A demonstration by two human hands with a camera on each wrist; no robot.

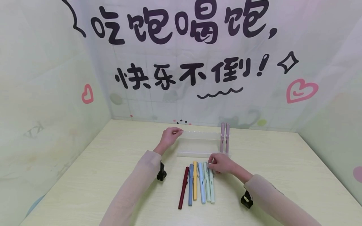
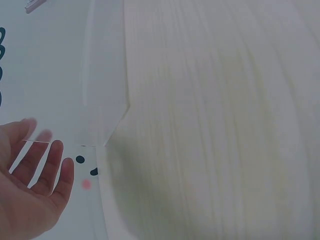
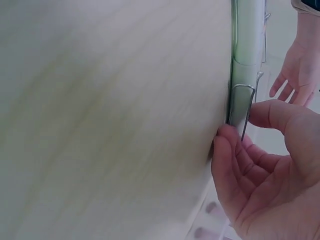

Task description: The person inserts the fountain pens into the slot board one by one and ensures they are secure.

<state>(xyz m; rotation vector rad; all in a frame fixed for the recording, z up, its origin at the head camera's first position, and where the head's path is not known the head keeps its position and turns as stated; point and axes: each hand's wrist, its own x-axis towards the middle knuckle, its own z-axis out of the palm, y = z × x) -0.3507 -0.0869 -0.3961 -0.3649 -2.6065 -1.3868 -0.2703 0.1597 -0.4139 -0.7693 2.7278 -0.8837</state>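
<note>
In the head view, my left hand [image 1: 169, 137] pinches the upper left corner of a clear pen stand [image 1: 190, 154]; the left wrist view shows thumb and fingertips either side of its transparent panel [image 2: 107, 60]. My right hand [image 1: 222, 163] pinches the clip end of a pale green pen [image 1: 211, 185], the rightmost in a row on the table. In the right wrist view, thumb and fingers close about that pen [image 3: 243, 100] by its wire clip. Beside it lie another pale green pen [image 1: 207, 185], a light blue pen [image 1: 202, 185] and a yellow pen [image 1: 195, 183].
Two mauve pens [image 1: 225, 138] stand upright at the right end of the stand. A slate blue pen [image 1: 190, 185] and a dark red pen [image 1: 183, 188] lie at the row's left end. A printed cloth [image 1: 175, 106] hangs behind the pale wooden table [image 1: 113, 175].
</note>
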